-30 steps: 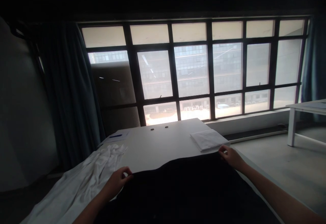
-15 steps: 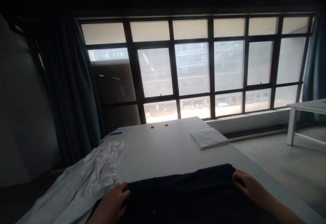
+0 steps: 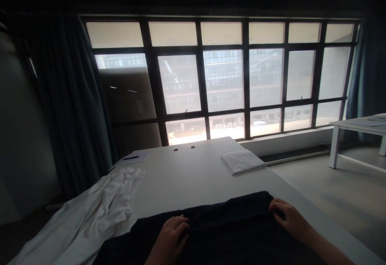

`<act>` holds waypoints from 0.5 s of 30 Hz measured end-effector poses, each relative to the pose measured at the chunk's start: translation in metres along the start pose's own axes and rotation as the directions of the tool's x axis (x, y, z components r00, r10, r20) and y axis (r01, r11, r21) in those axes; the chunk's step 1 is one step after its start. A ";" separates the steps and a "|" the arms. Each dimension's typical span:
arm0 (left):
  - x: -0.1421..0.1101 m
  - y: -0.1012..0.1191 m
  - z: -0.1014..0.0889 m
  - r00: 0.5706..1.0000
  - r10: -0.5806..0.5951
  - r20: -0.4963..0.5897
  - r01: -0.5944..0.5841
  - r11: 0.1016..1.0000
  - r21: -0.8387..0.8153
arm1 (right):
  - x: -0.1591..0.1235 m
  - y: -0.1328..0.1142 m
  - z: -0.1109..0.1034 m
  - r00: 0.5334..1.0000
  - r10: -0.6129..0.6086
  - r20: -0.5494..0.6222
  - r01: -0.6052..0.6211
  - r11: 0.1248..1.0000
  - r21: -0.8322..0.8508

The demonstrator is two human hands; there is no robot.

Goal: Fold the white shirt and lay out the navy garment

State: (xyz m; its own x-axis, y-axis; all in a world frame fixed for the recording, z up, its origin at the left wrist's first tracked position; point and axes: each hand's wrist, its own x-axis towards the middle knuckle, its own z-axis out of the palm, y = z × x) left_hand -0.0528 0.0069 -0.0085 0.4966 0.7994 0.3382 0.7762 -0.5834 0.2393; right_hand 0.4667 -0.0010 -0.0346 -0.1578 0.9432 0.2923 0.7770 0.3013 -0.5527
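A dark navy cloth (image 3: 223, 233) is spread over the near part of the white table (image 3: 181, 176), its lower part running out of view. My right hand (image 3: 288, 214) pinches the cloth at its far right corner, thumb and fingers closed on the edge. On top of the fabric, a little in from its far left edge, rests my left hand (image 3: 172, 236); its fingers are slightly bent over the surface and it does not seem to grip. Left of the cloth lies a crumpled white cloth (image 3: 102, 208).
Farther along the table's right edge lies a folded white cloth (image 3: 242, 161). Paper with a dark pen (image 3: 131, 158) sits at the far left. Two round holes (image 3: 184, 148) mark the far end. Another white table (image 3: 334, 144) stands at right, windows and curtains (image 3: 72, 108) beyond.
My left hand has let go of the cloth's left corner and moved right onto its top. My right hand keeps its hold on the right corner. The view has shifted slightly.
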 end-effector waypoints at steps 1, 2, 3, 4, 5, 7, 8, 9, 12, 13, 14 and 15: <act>0.000 -0.001 0.001 1.000 0.006 -0.006 -0.006 1.000 0.010 | 0.000 0.000 -0.001 1.000 0.000 0.003 0.000 1.000 0.008; -0.001 -0.001 0.002 1.000 0.013 -0.012 -0.013 1.000 0.022 | 0.001 -0.001 -0.002 1.000 -0.002 0.005 0.002 1.000 0.016; -0.001 -0.001 0.002 1.000 0.018 -0.025 -0.017 0.999 0.035 | 0.001 -0.001 -0.003 1.000 -0.006 0.006 0.006 1.000 0.023; -0.001 -0.001 0.002 0.999 0.023 -0.040 -0.021 0.999 0.049 | 0.001 -0.001 -0.004 1.000 -0.013 0.006 0.013 1.000 0.029; -0.001 -0.001 0.001 0.998 0.030 -0.053 -0.027 0.998 0.061 | 0.001 -0.001 -0.005 1.000 -0.020 0.002 0.020 0.999 0.032; 0.001 0.000 0.000 0.996 0.052 -0.072 -0.046 0.996 0.078 | 0.001 -0.001 -0.007 1.000 -0.027 -0.015 0.027 0.999 0.028; 0.002 0.001 -0.002 0.995 0.065 -0.078 -0.058 0.995 0.081 | 0.000 -0.001 -0.008 0.999 -0.025 -0.026 0.026 0.999 0.021; 0.003 0.002 -0.003 0.994 0.077 -0.083 -0.070 0.994 0.079 | -0.001 -0.002 -0.008 0.999 -0.022 -0.034 0.023 1.000 0.011; 0.004 0.006 -0.008 0.994 0.088 -0.059 -0.084 0.995 0.058 | -0.004 -0.004 -0.008 1.000 -0.003 -0.017 0.002 0.999 -0.032; 0.004 0.007 -0.009 0.996 0.082 -0.029 -0.080 0.996 0.049 | -0.004 -0.004 -0.008 1.000 0.007 0.001 -0.007 0.999 -0.045; 0.003 0.008 -0.010 0.997 0.072 0.010 -0.072 0.997 0.040 | -0.005 -0.005 -0.007 1.000 0.019 0.020 -0.018 0.998 -0.055; 0.002 0.008 -0.011 0.997 0.060 0.049 -0.062 0.998 0.034 | -0.005 -0.005 -0.007 0.999 0.031 0.036 -0.028 0.998 -0.062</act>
State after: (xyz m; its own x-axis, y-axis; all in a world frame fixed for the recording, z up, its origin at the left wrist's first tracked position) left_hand -0.0495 0.0024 0.0042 0.5605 0.7691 0.3071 0.7569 -0.6262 0.1867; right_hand 0.4676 -0.0086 -0.0278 -0.1558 0.9564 0.2470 0.8173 0.2653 -0.5115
